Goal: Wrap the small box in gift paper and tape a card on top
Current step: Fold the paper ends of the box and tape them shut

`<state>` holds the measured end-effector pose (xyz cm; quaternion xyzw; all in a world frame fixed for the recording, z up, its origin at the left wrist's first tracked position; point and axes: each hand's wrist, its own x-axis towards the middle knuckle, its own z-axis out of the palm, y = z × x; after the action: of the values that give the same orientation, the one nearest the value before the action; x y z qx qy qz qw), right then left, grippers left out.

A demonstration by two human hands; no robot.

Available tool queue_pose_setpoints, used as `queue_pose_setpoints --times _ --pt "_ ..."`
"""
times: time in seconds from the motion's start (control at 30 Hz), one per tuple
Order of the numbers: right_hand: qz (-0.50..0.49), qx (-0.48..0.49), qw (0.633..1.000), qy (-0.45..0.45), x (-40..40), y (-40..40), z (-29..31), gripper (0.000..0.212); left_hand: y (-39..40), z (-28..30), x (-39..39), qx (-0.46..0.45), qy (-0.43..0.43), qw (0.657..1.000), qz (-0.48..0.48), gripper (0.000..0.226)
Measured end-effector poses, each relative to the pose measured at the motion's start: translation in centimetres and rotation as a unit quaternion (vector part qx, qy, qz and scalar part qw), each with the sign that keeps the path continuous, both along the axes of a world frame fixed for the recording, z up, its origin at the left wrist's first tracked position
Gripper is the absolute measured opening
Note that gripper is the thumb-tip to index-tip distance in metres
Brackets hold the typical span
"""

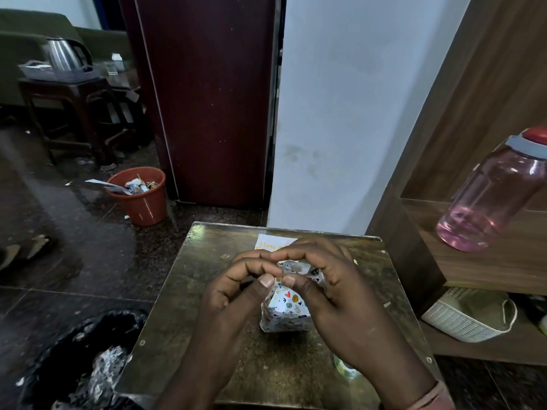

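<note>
Pinching wrapped box (285, 306), both hands; orange bin (142, 196) holds paper scraps

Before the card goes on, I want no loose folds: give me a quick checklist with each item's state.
1. Box covered in paper on visible sides: ok.
2. Top fold closed and taped: cannot tell, both hands cover it.
3. Left hand and right hand holding the top fold: ok.
4. Card on the table behind the box: ok.
5. Tape ready: cannot tell.
</note>
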<state>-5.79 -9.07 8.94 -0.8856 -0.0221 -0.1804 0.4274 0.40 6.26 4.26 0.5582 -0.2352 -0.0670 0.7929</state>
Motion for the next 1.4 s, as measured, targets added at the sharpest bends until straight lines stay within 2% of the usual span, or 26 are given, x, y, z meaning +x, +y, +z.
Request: queue_pose_setpoints --times 0.2,0.5,0.67,0.9,1.07,1.23,1.4 --pt "-0.047 -0.034 0.998 -0.020 0.4 0.3 -0.3 0.037 0.1 -0.3 0.5 -0.081 0.090 0.991 -0.056 0.027" --pt "-0.065 -0.059 0.994 -0.068 0.9 0.9 -1.0 0.026 0.3 -0.5 0.7 -0.085 0.110 0.987 -0.082 0.030" --pt "-0.050 -0.075 0.993 -0.072 0.7 0.8 -0.9 0.026 0.3 -0.2 0.6 -0.094 0.123 0.984 -0.089 0.023" --pt "-0.014 -0.036 0.998 -0.047 0.4 0.7 -0.5 0.021 0.3 0.4 0.4 -0.082 0.121 0.985 -0.087 0.009" --pt "-0.002 -0.020 0.999 -0.038 0.3 0.6 -0.4 0.014 0.3 0.4 0.5 -0.068 0.124 0.986 -0.085 0.019" --pt "0.002 -0.026 0.999 -0.042 0.4 0.5 -0.4 0.018 0.2 0.3 0.5 -0.049 0.112 0.990 -0.075 0.020" --pt "0.008 -0.033 0.999 -0.038 0.3 0.1 -0.1 0.017 0.4 0.0 0.7 -0.020 0.097 0.993 -0.067 0.034"
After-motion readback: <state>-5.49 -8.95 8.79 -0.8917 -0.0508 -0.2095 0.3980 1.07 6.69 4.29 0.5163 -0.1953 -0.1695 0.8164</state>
